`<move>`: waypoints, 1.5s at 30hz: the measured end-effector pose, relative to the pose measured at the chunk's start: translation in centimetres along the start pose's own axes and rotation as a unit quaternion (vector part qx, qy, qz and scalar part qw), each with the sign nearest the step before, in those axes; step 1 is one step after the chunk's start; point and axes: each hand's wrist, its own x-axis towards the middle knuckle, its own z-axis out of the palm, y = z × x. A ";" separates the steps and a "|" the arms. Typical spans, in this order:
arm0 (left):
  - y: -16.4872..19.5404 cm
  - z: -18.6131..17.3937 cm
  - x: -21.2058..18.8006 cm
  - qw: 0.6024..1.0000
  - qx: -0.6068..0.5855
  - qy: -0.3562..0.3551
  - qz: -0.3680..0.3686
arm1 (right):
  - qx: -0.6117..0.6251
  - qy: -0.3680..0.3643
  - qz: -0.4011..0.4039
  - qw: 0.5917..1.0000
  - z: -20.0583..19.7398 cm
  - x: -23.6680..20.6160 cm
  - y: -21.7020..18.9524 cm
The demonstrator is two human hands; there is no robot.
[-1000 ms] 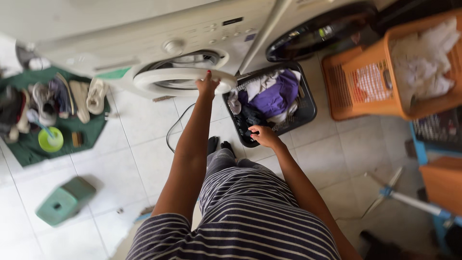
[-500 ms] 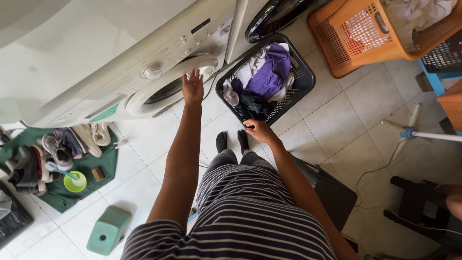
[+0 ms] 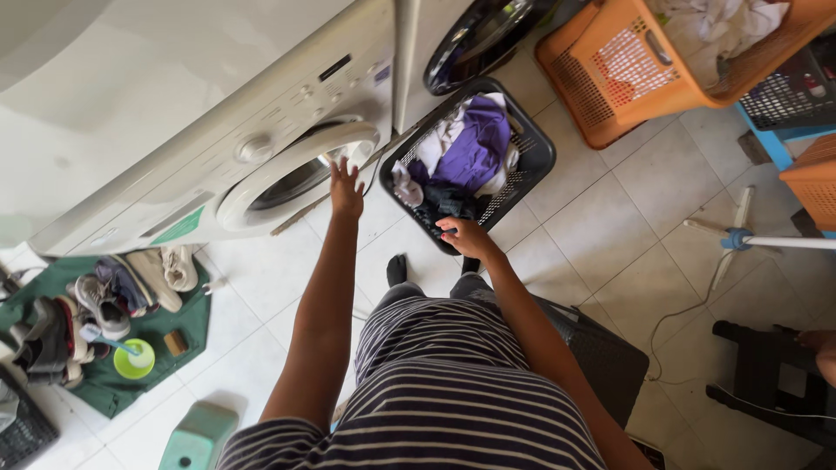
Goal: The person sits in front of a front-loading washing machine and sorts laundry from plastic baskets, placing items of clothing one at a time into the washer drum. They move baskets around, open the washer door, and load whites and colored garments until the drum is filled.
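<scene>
Head view: your left hand (image 3: pixel 346 187), fingers spread and empty, touches the washer door (image 3: pixel 292 174). Your right hand (image 3: pixel 464 235), loosely curled, reaches the dark laundry basket (image 3: pixel 533 155); its clothes (image 3: pixel 470 152) look soft and light, so grab a bunched fold.

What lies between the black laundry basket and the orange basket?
In the head view, only bare white floor tile separates the black laundry basket from the orange basket; nothing stands in that gap.

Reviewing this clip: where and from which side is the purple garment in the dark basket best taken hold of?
Probably from above, by its bunched upper folds. The purple garment lies on top of the heap in the dark basket, whose walls block the sides. The right hand is at the near rim; the left hand reaches the washer door.
</scene>
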 end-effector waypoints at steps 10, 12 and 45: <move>-11.1 12.5 -0.3 0.969 0.214 -0.070 0.098 | 0.049 0.041 -0.013 0.998 -11.5 1.4 5.1; -13.5 15.7 0.6 0.945 0.281 -0.060 0.154 | 0.028 0.043 -0.042 0.998 -15.1 2.1 6.8; -39.1 17.1 10.1 0.765 0.630 0.132 -0.031 | -0.221 0.217 -0.090 0.947 -27.3 32.2 39.9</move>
